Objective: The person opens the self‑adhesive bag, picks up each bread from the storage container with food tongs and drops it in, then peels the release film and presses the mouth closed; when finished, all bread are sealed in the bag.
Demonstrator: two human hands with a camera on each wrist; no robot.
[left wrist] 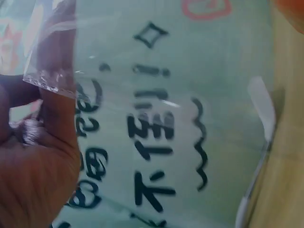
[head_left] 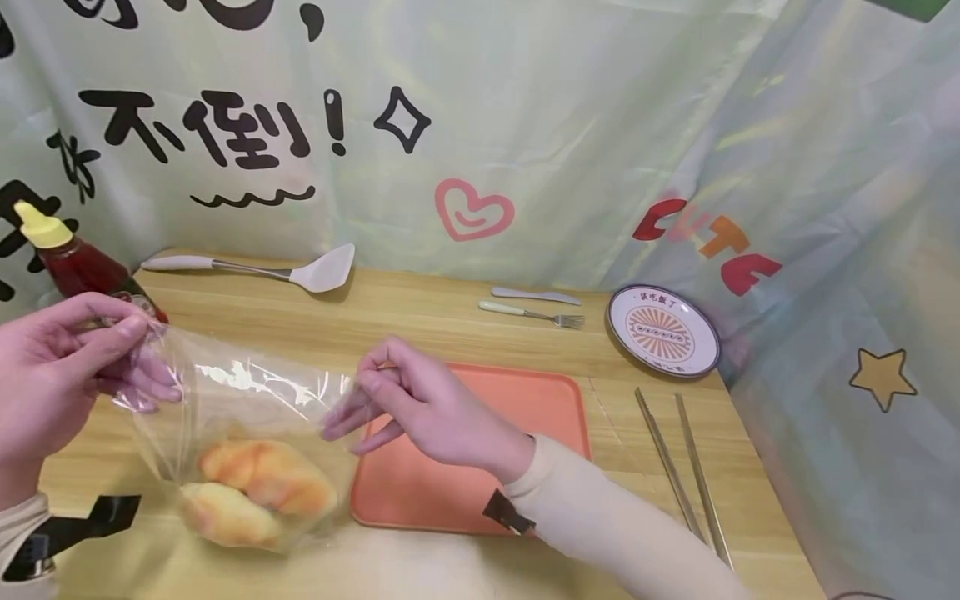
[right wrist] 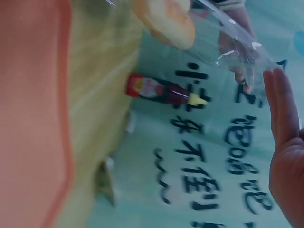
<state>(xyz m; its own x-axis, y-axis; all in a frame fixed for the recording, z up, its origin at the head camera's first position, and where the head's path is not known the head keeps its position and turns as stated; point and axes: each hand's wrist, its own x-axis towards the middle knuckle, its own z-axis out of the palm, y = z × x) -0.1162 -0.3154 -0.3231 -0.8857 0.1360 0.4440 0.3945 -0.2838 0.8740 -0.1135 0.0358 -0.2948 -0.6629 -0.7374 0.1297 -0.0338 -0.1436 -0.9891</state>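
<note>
A clear plastic bag (head_left: 247, 379) hangs between my two hands, tilted over the table. Two golden-brown bread rolls (head_left: 270, 475) lie in its lower part, side by side; one roll (right wrist: 171, 23) also shows in the right wrist view. My left hand (head_left: 82, 367) pinches the bag's upper left edge between thumb and fingers, some of them seen through the film. On the other side, my right hand (head_left: 427, 408) holds the upper right edge, its fingertips partly behind the plastic. The left wrist view shows the film across the left fingers (left wrist: 57, 114).
Beneath the right hand lies an orange tray (head_left: 465, 500). Farther back are a white spatula (head_left: 322, 271), a knife (head_left: 536, 295) and a fork (head_left: 525, 312). A round plate (head_left: 663, 332) leans at the right, near metal tongs (head_left: 675, 467). At the left stands a ketchup bottle (head_left: 82, 262).
</note>
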